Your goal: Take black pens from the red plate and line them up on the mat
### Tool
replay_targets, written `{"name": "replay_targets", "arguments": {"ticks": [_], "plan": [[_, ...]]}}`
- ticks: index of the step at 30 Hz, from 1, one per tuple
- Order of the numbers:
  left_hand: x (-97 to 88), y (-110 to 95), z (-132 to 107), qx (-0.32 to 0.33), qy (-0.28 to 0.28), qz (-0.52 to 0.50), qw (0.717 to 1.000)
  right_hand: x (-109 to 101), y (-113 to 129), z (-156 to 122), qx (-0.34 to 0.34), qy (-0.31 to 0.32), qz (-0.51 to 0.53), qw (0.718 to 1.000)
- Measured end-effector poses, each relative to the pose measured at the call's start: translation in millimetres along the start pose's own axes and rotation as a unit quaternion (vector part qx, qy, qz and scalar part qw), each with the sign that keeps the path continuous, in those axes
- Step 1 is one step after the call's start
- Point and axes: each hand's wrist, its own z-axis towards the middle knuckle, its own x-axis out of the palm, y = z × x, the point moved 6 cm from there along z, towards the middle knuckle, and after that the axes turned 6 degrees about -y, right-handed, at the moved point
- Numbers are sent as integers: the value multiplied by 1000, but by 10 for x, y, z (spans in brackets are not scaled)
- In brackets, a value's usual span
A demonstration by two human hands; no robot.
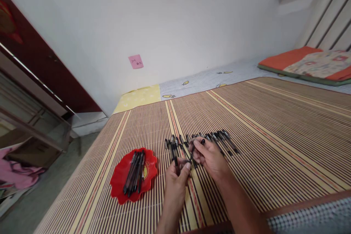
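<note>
My left hand (pixel 177 177) is closed, its thumb and fingertips pinching the lower end of a slim dark pen (pixel 191 156). The upper part of that pen runs into my right hand (pixel 207 153), which is closed around it, and a black tip shows above the thumb. Another dark pen (pixel 173 151) rises beside the left fingers; whether it is held or lies on the mat I cannot tell. Behind both hands a row of black pens (pixel 226 142) lies side by side. Left of the hands, a red scalloped plate (pixel 116 181) holds several dark pens (pixel 134 172).
A striped bamboo mat (pixel 236 113) covers the bed. Folded orange and floral bedding (pixel 307 64) lies at the far right by a white slatted headboard (pixel 329 18). A pink note (pixel 136 61) is on the white wall. A dark red door (pixel 41 55) stands at left.
</note>
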Motion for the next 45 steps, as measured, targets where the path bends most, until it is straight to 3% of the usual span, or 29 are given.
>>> {"name": "replay_targets", "arguments": {"ticks": [3,5,9,12,15,17,20,22,24,25,28,31,34,37,45], "plan": [[8,-11,-2,16,2,18,1000,40,24,-28,-27,-24,-58,998],[-31,-15,15,40,-11,44,998,123,64,-83,-37,-1,-155,987],[-108,23,59,87,-20,126,988,372,142,-244,-84,78,-345,932],[-84,68,65,109,0,162,981,481,162,-323,-107,70,-403,906],[-2,97,24,106,20,171,979,476,231,-331,-115,69,-408,903],[64,97,-27,88,36,156,983,310,365,-265,-100,58,-407,906],[127,50,-89,57,57,116,990,-234,742,-10,-95,0,-465,880],[125,2,-91,39,58,88,994,-691,994,258,-99,-28,-556,825],[101,-32,-69,20,51,62,997,-1177,1131,554,-58,-66,-694,715],[93,-34,-58,10,51,53,997,-1385,1157,687,-40,-82,-715,693],[121,23,-69,-15,57,42,997,-1777,1057,967,-10,-93,-738,668],[264,172,-175,-32,96,41,994,-1908,833,1070,-2,-84,-746,660],[479,335,-328,-29,192,50,980,-1918,662,1086,-10,-69,-745,663],[581,463,-428,-35,260,89,961,-1914,583,1083,-22,-64,-739,671],[533,483,-448,-47,264,122,956,-1962,620,1042,-45,-95,-727,678]]}}
